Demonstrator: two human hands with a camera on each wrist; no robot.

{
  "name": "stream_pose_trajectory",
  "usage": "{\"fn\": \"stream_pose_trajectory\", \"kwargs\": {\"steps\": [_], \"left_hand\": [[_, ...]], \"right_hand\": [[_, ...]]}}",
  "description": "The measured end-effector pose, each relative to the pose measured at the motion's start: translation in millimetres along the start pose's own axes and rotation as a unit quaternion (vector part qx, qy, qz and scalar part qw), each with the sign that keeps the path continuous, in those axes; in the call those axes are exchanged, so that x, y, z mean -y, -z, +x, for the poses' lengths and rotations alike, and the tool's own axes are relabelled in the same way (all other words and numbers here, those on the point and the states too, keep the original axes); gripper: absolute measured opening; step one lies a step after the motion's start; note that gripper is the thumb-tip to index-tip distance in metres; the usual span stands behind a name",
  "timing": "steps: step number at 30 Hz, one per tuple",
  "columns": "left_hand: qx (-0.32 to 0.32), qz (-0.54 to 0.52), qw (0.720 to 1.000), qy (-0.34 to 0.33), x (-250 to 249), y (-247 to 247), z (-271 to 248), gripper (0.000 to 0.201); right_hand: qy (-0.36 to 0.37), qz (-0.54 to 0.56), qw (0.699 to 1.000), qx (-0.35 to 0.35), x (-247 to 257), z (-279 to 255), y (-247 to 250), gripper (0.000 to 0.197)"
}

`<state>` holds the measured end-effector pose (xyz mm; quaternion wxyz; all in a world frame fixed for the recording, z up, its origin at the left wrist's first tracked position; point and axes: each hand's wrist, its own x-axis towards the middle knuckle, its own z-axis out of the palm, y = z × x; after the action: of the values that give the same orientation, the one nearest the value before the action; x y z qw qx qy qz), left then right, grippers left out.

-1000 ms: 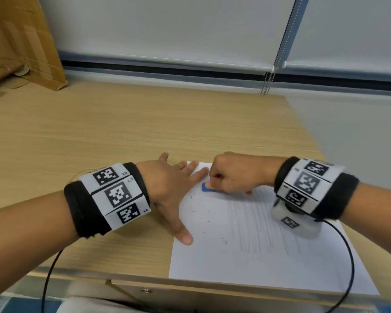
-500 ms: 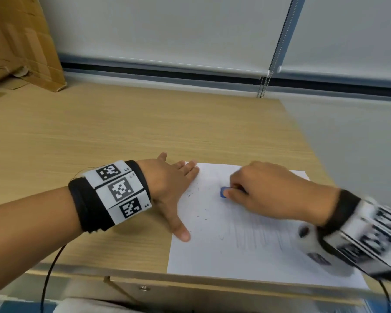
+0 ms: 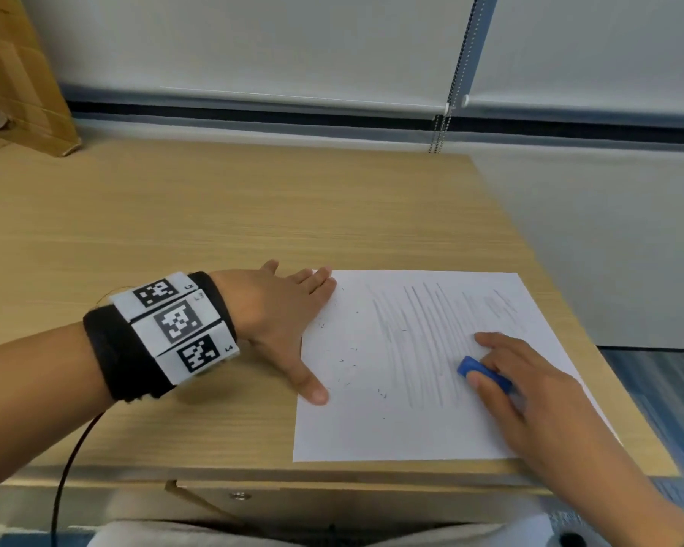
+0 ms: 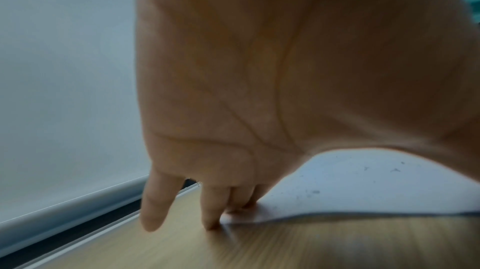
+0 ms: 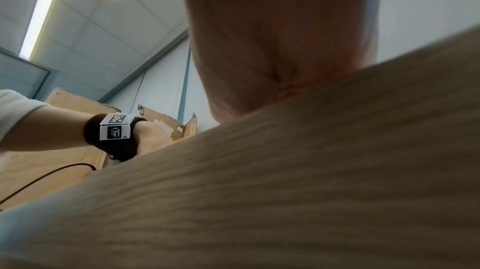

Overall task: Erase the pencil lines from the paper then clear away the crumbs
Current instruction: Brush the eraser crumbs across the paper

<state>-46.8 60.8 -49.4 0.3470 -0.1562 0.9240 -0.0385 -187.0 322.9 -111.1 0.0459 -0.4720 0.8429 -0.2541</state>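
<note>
A white sheet of paper lies at the desk's near right corner, with grey pencil lines across its middle and dark eraser crumbs on its left part. My left hand lies flat with straight fingers on the paper's left edge, thumb on the sheet; from the left wrist camera its fingertips touch the paper. My right hand pinches a blue eraser and presses it on the pencil lines. The right wrist camera shows only my palm behind the desk edge.
The wooden desk stretches left and back. Cardboard leans at the far left corner. A blind's bead chain hangs by the wall behind. The desk's right edge runs close to the paper. A black cable trails from my left wristband.
My right hand has carried the eraser from the paper's top left down and right onto the pencil lines. The left hand has stayed put on the paper's edge.
</note>
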Motion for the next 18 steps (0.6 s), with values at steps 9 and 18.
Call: {"fn": "stream_pose_trajectory", "kwargs": {"steps": [9, 18], "left_hand": [[-0.141, 0.045, 0.962, -0.228, -40.8, -36.3, -33.6, 0.087], [-0.090, 0.029, 0.984, -0.154, -40.7, -40.6, -32.5, 0.091]], "right_hand": [[0.000, 0.026, 0.999, -0.030, -2.7, -5.3, -8.8, 0.036], [-0.005, 0.046, 0.999, -0.029, -1.0, -5.8, -8.4, 0.027]]}}
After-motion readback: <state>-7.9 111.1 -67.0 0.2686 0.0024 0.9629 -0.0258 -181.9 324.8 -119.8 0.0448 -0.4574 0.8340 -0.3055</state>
